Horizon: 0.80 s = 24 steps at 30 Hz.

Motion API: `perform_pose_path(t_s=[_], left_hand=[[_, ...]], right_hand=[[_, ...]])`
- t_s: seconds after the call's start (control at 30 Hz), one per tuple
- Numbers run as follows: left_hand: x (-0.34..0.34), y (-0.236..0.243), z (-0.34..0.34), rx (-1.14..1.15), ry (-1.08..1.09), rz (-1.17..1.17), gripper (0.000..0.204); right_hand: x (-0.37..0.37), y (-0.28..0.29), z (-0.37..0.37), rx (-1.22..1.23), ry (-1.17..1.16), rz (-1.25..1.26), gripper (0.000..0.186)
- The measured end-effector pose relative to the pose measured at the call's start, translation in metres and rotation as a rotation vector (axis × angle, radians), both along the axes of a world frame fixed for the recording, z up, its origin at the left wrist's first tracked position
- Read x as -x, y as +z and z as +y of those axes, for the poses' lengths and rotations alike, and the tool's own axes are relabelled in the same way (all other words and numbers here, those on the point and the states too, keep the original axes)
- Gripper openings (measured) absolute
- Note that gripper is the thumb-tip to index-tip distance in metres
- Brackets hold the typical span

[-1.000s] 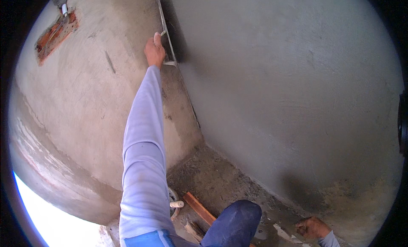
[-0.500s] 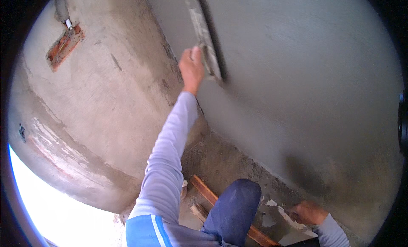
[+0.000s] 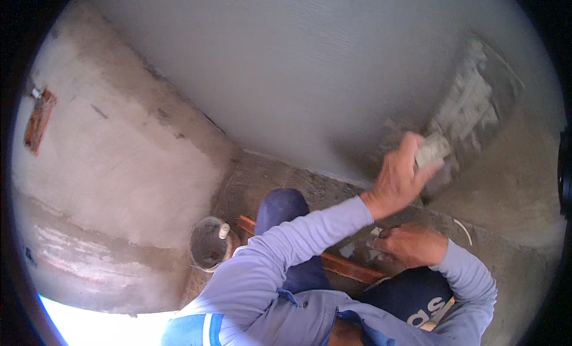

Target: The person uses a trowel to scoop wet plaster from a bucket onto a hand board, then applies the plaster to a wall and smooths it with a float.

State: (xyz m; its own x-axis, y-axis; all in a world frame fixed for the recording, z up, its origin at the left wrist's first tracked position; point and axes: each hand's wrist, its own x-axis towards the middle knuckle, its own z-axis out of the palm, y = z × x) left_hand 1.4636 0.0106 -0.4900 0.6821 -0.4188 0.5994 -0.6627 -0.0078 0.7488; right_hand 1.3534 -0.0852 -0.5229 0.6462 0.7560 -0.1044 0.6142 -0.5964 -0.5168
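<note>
Now my left hand (image 3: 396, 176) gripped the trowel (image 3: 466, 105) up by the grey wall (image 3: 286, 66) on my right. I couldn't tell if my curled right hand (image 3: 412, 246) held anything. Tipping the trowel too hard could make its edge scratch the wall.

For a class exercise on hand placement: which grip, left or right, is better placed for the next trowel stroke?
Left, probably: the left grip holds the trowel near the wall, while the right grip sits lower, off the trowel.
</note>
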Motion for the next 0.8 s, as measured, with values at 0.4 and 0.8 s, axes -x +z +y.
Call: perform_pose_path(t_s=[0.4, 0.8], left_hand=[[0.066, -0.164, 0.042, 0.536, 0.12, 1.422, 0.054], [0.088, -0.284, 0.017, -0.111, 0.083, 1.357, 0.064]], right_hand=[[0.003, -0.051, 0.0, -0.015, -0.315, -0.213, 0.042], [-0.025, -0.186, -0.038, 0.047, -0.499, 0.147, 0.039]])
